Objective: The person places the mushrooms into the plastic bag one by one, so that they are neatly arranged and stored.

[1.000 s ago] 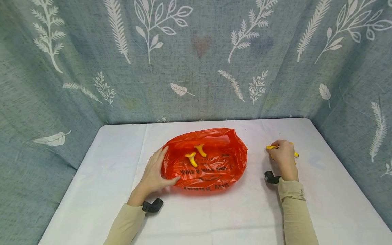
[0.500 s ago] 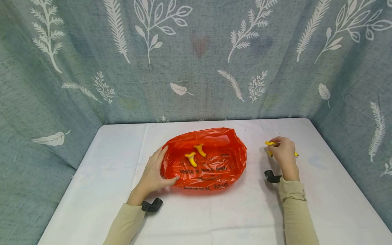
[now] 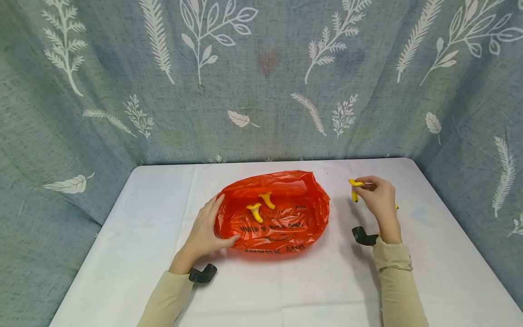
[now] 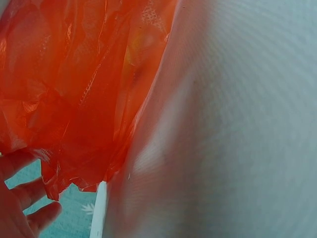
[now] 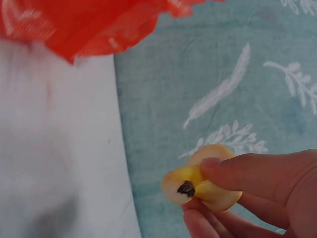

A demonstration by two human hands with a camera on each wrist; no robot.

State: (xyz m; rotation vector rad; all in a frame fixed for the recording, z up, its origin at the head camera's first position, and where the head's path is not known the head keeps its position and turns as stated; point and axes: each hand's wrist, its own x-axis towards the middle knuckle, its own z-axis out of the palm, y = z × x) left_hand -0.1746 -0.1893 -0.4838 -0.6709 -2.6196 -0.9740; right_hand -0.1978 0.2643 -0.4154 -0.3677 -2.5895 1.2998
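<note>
A red plastic bag (image 3: pixel 282 231) with dark print lies on the table, its mouth held wide. Inside rest two yellow trumpet-shaped mushrooms (image 3: pixel 255 212). My left hand (image 3: pixel 202 229) holds the bag's left end, thumb at the front rim and fingers along the side; in the left wrist view its fingers (image 4: pixel 29 193) show beside the crumpled film. To the right of the bag, my right hand (image 3: pixel 377 195) pinches another yellow mushroom (image 3: pixel 354 190) between thumb and fingers above the table. In the right wrist view this mushroom (image 5: pixel 178 186) shows a dark stem tip.
More yellow pieces (image 3: pixel 397 207) lie on the white table (image 3: pixel 318 290), mostly hidden behind my right hand and wrist. A grey-green curtain (image 3: pixel 261 91) with white leaf patterns stands around the table's back and sides. Each wrist carries a black camera (image 3: pixel 365 236).
My right hand has lifted a mushroom off the table at the right and moved up and slightly left with it. The left hand and the bag stay in place.
</note>
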